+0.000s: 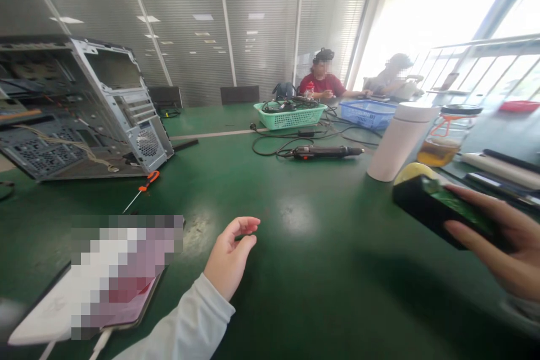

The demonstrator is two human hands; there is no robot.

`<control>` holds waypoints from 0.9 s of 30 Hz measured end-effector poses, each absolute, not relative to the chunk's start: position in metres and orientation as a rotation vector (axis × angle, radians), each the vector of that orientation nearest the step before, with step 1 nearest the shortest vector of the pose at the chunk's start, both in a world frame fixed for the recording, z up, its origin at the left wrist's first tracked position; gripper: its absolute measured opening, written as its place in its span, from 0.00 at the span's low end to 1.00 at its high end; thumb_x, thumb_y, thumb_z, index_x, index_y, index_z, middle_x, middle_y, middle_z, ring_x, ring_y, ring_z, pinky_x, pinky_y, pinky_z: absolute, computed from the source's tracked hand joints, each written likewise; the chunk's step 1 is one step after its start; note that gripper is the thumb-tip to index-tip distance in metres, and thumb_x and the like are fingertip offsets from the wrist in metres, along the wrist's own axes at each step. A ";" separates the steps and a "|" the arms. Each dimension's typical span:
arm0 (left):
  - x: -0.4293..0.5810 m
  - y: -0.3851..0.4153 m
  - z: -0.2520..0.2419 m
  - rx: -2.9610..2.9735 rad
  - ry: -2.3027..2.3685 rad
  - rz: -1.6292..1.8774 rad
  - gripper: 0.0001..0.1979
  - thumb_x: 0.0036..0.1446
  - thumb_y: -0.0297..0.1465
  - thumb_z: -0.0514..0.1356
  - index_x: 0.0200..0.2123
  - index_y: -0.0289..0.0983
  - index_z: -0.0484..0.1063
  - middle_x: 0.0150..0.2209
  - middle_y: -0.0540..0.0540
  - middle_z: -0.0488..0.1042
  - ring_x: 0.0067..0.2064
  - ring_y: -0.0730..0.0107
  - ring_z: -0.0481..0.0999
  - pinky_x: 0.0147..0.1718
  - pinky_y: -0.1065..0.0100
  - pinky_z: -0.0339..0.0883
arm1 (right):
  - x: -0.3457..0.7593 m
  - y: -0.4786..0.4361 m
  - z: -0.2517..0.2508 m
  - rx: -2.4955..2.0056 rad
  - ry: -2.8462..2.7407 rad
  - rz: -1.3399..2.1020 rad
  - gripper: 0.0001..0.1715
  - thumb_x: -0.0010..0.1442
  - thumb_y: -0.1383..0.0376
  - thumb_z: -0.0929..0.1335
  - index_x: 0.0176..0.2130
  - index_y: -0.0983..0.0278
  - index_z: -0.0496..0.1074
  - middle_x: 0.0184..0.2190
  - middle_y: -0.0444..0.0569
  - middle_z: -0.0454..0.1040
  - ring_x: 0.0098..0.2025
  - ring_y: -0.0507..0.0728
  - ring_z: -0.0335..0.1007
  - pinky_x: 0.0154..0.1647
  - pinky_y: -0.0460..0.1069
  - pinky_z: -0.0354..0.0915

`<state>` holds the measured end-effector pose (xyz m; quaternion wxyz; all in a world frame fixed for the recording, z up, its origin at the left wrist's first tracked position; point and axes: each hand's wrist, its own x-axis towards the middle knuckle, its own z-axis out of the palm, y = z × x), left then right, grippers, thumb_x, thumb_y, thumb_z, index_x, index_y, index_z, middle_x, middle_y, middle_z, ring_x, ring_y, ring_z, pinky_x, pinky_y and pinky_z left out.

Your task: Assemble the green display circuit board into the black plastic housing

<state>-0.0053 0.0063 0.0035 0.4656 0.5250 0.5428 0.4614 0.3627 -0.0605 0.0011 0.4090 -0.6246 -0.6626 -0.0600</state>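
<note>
Above the table at the right, my right hand is closed around a black block with a shiny green face; I cannot make out its exact kind. Just behind the block shows a pale yellow rounded thing, partly hidden. My left hand is over the middle of the green table, fingers curled loosely, thumb apart, with nothing in it. To its left lies a phone-like device, largely blurred out, with white cables at its lower end. Beyond that rests a screwdriver with an orange and black handle.
An opened computer case stands at the left. A black electric screwdriver with its cord lies mid-table. Behind are a green basket of cables and a blue basket. A white tumbler and a jar stand right. Two people sit beyond.
</note>
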 end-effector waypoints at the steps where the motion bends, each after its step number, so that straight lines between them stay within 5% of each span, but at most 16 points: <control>1: -0.005 0.006 0.003 1.298 1.336 1.133 0.11 0.39 0.31 0.57 0.30 0.37 0.73 0.34 0.45 0.74 0.42 0.60 0.72 0.41 0.63 0.64 | 0.342 -0.051 0.008 -1.472 -1.752 -0.073 0.31 0.61 0.41 0.61 0.57 0.54 0.61 0.48 0.53 0.65 0.47 0.61 0.65 0.40 0.55 0.65; 8: -0.012 0.011 -0.003 1.331 1.334 1.189 0.17 0.50 0.39 0.53 0.39 0.37 0.72 0.41 0.43 0.74 0.49 0.56 0.70 0.43 0.60 0.61 | 0.208 0.009 0.005 -0.817 -2.358 0.466 0.27 0.60 0.61 0.68 0.56 0.64 0.61 0.46 0.52 0.66 0.46 0.57 0.62 0.48 0.52 0.62; 15: -0.012 0.006 0.001 1.738 1.364 1.044 0.13 0.47 0.32 0.55 0.37 0.39 0.73 0.41 0.44 0.74 0.47 0.55 0.69 0.46 0.57 0.60 | 0.200 0.018 -0.014 -0.896 -2.259 0.531 0.32 0.58 0.60 0.70 0.57 0.66 0.59 0.48 0.53 0.65 0.48 0.58 0.61 0.49 0.52 0.61; 19: -0.011 0.005 0.002 1.869 1.381 0.989 0.15 0.48 0.33 0.59 0.41 0.42 0.73 0.44 0.44 0.74 0.47 0.55 0.70 0.44 0.58 0.62 | 0.202 0.015 -0.014 -0.906 -2.179 0.591 0.28 0.58 0.59 0.69 0.55 0.65 0.60 0.47 0.52 0.65 0.48 0.57 0.61 0.50 0.52 0.61; 27: -0.015 0.012 0.003 1.704 1.289 0.971 0.10 0.44 0.35 0.63 0.32 0.41 0.76 0.46 0.42 0.74 0.49 0.53 0.71 0.49 0.54 0.62 | 0.198 0.012 -0.014 -0.899 -2.142 0.612 0.22 0.58 0.62 0.68 0.51 0.65 0.63 0.44 0.51 0.66 0.46 0.57 0.63 0.48 0.51 0.62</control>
